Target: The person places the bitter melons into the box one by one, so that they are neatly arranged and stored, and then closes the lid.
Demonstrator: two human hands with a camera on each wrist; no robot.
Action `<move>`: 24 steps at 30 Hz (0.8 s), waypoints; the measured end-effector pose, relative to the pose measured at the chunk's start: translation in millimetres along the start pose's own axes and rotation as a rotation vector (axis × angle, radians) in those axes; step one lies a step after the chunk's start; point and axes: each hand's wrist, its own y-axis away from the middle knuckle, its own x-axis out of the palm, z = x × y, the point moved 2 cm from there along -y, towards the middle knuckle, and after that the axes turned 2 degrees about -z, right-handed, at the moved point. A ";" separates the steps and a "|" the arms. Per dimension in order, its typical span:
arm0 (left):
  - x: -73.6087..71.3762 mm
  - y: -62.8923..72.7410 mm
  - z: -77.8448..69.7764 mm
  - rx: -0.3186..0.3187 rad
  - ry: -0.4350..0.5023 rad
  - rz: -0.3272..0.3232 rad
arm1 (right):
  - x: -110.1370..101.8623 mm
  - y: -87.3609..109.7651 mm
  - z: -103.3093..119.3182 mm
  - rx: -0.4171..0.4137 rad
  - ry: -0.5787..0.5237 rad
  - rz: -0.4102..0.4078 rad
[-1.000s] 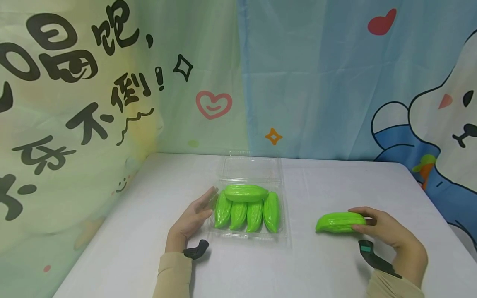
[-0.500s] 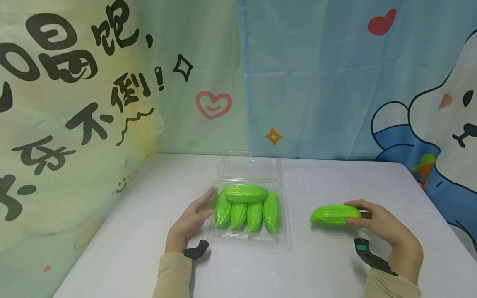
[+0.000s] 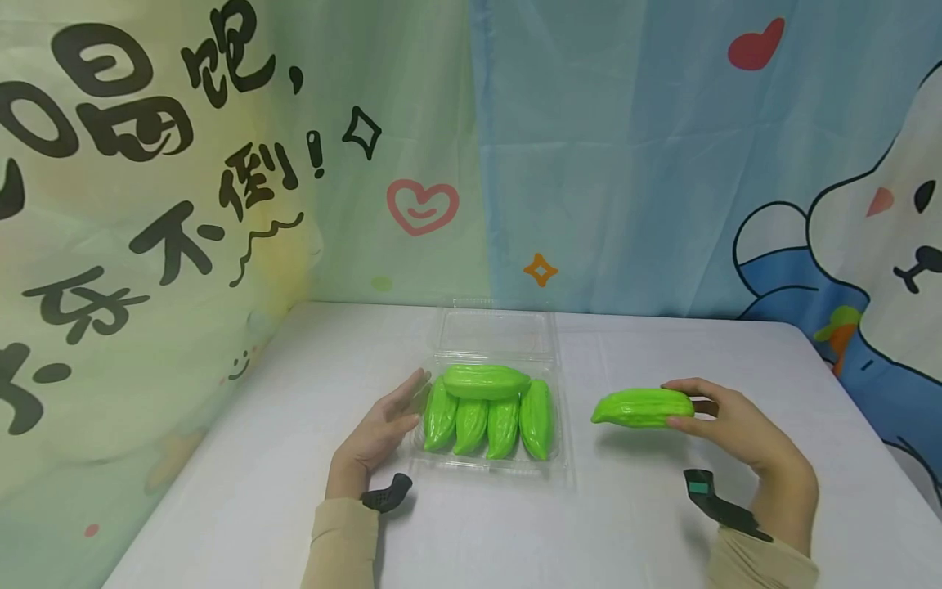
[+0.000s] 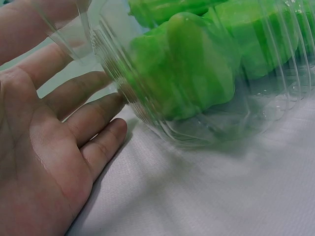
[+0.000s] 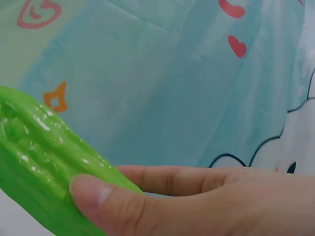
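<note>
My right hand [image 3: 736, 429] pinches a glossy green bitter melon [image 3: 636, 407] by its right end, thumb in front and fingers behind. A shadow beneath shows it held above the table. In the right wrist view the thumb presses the bumpy skin of the bitter melon [image 5: 44, 157]. On the left, a clear plastic clamshell box [image 3: 486, 465] holds several similar bitter melons: a row standing lengthwise and one lying crosswise on top at the back. My left hand [image 3: 379, 429] rests against the box's left side, its fingers extended; in the left wrist view the fingertips [image 4: 115, 101] touch the clear wall.
The box's clear lid [image 3: 496, 334] lies folded back toward the rear of the table. A white cloth covers the table [image 3: 589, 523]. Behind it hangs a printed curtain [image 3: 625, 164]. A black wrist device [image 3: 721, 507] sits below my right hand, another [image 3: 388, 493] at my left wrist.
My right hand has lifted the bitter melon off the table and carried it left and a little away from me. My left hand and the box have stayed still.
</note>
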 end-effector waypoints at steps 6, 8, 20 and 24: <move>0.0 0.0 -0.3 -0.006 -0.004 -0.005 | 4.7 -5.1 16.0 -0.049 -0.016 -0.001; 0.1 -0.2 -0.3 -0.009 -0.004 -0.007 | 6.5 -7.1 20.9 -0.059 -0.014 -0.003; 0.0 0.2 -0.6 -0.008 -0.004 -0.009 | 17.7 -15.9 41.1 -0.134 -0.013 -0.008; 0.1 0.5 -0.9 -0.009 -0.007 -0.009 | 21.3 -18.4 47.7 -0.143 -0.014 -0.006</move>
